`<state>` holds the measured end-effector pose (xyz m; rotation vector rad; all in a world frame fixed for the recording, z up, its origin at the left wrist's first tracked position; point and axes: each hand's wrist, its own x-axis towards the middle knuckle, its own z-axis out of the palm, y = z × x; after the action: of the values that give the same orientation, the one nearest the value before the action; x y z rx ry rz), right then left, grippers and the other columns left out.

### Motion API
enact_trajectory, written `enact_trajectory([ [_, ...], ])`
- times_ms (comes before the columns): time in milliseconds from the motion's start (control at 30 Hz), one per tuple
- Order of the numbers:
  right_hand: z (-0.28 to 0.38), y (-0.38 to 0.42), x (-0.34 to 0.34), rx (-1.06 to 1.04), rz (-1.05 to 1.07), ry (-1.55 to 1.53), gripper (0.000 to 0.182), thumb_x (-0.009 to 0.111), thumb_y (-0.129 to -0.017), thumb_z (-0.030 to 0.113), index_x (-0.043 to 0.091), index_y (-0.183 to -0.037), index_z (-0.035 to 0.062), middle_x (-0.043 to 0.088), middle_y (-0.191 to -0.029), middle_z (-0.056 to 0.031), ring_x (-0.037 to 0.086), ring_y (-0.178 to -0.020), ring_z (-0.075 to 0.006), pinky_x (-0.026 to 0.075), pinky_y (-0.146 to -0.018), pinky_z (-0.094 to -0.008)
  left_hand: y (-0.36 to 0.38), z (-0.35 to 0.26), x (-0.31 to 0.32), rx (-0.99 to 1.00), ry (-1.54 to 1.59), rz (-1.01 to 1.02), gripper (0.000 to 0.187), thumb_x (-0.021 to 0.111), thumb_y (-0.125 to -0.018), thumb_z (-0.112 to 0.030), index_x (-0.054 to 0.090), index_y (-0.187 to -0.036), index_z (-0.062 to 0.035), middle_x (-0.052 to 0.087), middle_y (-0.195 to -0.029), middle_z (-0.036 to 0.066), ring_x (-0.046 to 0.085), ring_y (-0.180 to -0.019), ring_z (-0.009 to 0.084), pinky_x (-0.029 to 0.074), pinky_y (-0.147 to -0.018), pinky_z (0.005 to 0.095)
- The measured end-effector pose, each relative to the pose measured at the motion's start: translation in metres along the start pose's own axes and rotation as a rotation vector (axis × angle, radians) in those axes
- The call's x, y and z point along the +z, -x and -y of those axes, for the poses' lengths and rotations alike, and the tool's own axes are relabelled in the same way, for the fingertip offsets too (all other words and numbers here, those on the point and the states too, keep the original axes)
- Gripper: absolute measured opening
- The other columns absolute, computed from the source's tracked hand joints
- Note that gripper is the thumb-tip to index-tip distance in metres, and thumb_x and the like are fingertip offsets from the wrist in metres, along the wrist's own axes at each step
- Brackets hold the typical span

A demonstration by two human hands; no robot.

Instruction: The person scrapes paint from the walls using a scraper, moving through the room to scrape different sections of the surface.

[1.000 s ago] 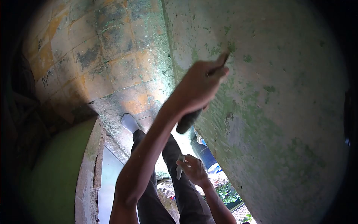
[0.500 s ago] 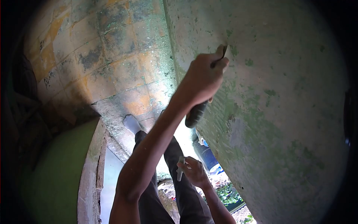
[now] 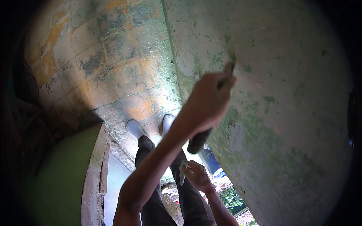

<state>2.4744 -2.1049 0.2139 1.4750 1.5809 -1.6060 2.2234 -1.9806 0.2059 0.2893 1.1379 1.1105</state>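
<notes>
My left hand point(image 3: 213, 96), blurred by motion, is closed round a dark-handled tool point(image 3: 198, 142). Its thick handle sticks out below my palm, and a thin dark tip shows past my fingers against the wall point(image 3: 271, 128). Whether the tip touches the wall cannot be made out. Patches of green remain on the pale wall surface around it. Lower down, in front of my leg, my right hand point(image 3: 197, 176) is closed on a small pale, translucent object point(image 3: 183, 173) that points downward.
My feet in grey socks point(image 3: 134, 129) stand on worn, stained floor tiles point(image 3: 113, 75) strewn with flecks. At lower left is a green panel point(image 3: 60, 173) with a rough, broken edge point(image 3: 94, 177). A blue object point(image 3: 211, 160) and green plants point(image 3: 230, 197) show beyond the wall's lower edge.
My left hand and the dark-handled tool have moved down along the wall. Both feet now show. My right hand has barely moved and keeps its pale object.
</notes>
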Motion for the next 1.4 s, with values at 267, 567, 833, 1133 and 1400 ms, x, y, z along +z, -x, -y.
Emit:
enact_trajectory([
  [267, 0.0, 0.003, 0.0, 0.013, -0.01, -0.004, 0.02, 0.061, -0.091, 0.017, 0.063, -0.096, -0.0021, 0.064, -0.086, -0.0143, 0.067, -0.083, -0.0255, 0.054, -0.082, -0.0374, -0.006, 0.007, 0.001, 0.079, -0.037, -0.064, 0.036, 0.046, -0.1, -0.03, 0.058, -0.11, 0.0021, 0.039, -0.05, -0.004, 0.039, -0.037, 0.0055, 0.038, -0.036, 0.025],
  [567, 0.007, -0.004, -0.003, -0.034, -0.012, 0.016, 0.018, 0.063, -0.089, 0.014, 0.063, -0.095, -0.003, 0.064, -0.085, -0.0149, 0.067, -0.081, -0.0246, 0.053, -0.072, -0.0332, -0.013, 0.005, -0.01, 0.042, 0.028, -0.005, 0.039, 0.045, -0.101, -0.028, 0.054, -0.124, 0.0021, 0.037, -0.049, -0.005, 0.038, -0.037, 0.0056, 0.037, -0.035, 0.0247],
  [833, 0.005, -0.003, -0.004, -0.064, -0.038, -0.014, 0.018, 0.063, -0.089, 0.013, 0.063, -0.094, -0.0039, 0.064, -0.084, -0.0154, 0.068, -0.078, -0.0244, 0.054, -0.072, -0.0332, -0.016, 0.007, -0.01, 0.067, 0.022, -0.023, 0.04, 0.046, -0.101, -0.029, 0.054, -0.122, 0.0038, 0.037, -0.049, -0.005, 0.038, -0.036, 0.006, 0.038, -0.035, 0.025],
  [1133, 0.009, -0.003, -0.01, -0.019, -0.031, -0.015, 0.018, 0.063, -0.09, 0.014, 0.062, -0.093, -0.0037, 0.065, -0.085, -0.0154, 0.069, -0.082, -0.0243, 0.055, -0.072, -0.0341, -0.009, -0.004, -0.005, 0.062, 0.058, -0.027, 0.046, 0.045, -0.101, -0.028, 0.045, -0.136, 0.002, 0.036, -0.049, -0.005, 0.037, -0.038, 0.005, 0.038, -0.035, 0.025],
  [1400, 0.0, 0.0, -0.006, -0.047, -0.023, -0.026, 0.019, 0.062, -0.09, 0.014, 0.063, -0.096, -0.0035, 0.065, -0.086, -0.0154, 0.068, -0.083, -0.0226, 0.056, -0.074, -0.0337, -0.026, 0.005, -0.012, 0.094, 0.013, -0.071, 0.043, 0.045, -0.1, -0.027, 0.049, -0.133, -0.0001, 0.038, -0.049, -0.005, 0.037, -0.036, 0.0062, 0.035, -0.034, 0.025],
])
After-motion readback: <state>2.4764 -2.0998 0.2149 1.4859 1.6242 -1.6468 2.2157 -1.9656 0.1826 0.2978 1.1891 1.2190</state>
